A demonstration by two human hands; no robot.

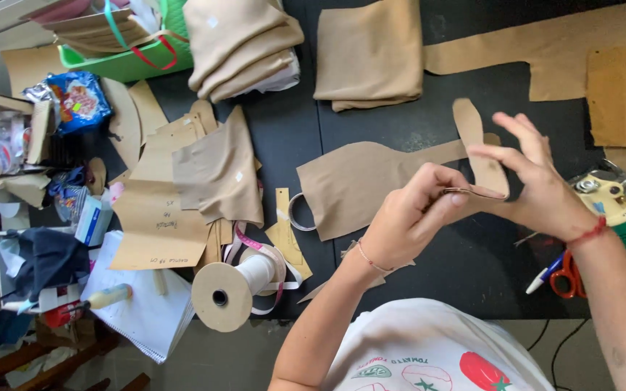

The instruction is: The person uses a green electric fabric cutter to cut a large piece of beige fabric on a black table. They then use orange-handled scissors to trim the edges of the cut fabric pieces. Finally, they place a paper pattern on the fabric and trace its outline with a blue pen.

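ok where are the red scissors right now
In the head view, the red scissors lie on the dark table at the right, beside a blue pen, just under the right hand wrist.

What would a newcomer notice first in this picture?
Right of centre, the left hand and right hand pinch a tan fabric strip above the black table. Near the front edge lies a large cardboard spool; folded tan fabric stacks sit at the far edge.
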